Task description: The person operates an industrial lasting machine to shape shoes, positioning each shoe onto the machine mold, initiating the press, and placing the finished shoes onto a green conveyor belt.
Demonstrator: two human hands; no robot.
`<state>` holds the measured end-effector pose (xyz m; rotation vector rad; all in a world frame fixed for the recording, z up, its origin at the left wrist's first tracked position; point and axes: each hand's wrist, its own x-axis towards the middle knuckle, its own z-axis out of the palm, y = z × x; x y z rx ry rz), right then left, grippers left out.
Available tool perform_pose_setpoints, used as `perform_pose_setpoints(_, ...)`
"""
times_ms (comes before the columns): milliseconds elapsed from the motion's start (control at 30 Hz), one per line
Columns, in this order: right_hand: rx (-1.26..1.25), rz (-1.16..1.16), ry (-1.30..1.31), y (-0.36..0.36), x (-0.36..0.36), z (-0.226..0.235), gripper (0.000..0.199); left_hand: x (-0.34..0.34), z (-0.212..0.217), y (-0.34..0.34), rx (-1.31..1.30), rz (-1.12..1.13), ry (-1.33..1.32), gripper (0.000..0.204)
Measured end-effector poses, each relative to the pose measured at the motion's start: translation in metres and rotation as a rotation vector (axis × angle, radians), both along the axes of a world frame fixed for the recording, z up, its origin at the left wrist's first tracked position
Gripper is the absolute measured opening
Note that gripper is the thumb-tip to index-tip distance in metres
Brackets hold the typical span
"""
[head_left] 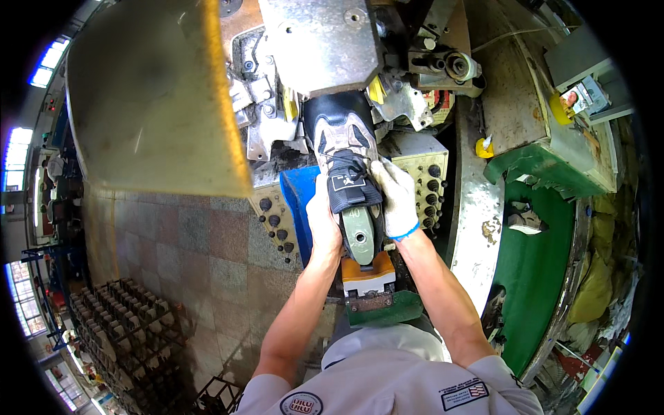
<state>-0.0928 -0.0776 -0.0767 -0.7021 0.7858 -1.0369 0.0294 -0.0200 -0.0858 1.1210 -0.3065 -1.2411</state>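
A grey and black shoe upper (344, 149) sits on a green last (362, 235), its toe pushed into the jaws of a metal machine (319, 41). My bare left hand (321, 218) grips the left side of the shoe near its heel. The right side is held by my right hand (395, 197), which wears a white glove with a blue cuff. Below the last an orange and white block (368, 273) rests on a metal support.
Control panels with black knobs (277, 225) flank the shoe on both sides. A green conveyor (536, 277) curves along the right with a shoe part (524, 218) on it. A dark rack (124, 332) stands on the tiled floor at lower left. A large metal guard (149, 97) hangs at upper left.
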Motion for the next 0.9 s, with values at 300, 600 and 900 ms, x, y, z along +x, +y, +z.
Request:
perform_pose_setpoints(300,-0.066,-0.010,0.037,-0.001,0.004,-0.008,0.038,0.010,-0.004,0.001,0.031,-0.038,-0.143,0.043)
perform_pose_setpoints(600,-0.072,-0.045,0.139,-0.007,0.000,-0.013,0.032,-0.003,-0.008,-0.002,-0.027,0.030,-0.081,0.047)
perform_pose_setpoints(900,0.006,-0.073,0.037,-0.004,0.003,-0.021,0.026,0.002,-0.010,-0.007,-0.016,-0.015,0.042,0.049)
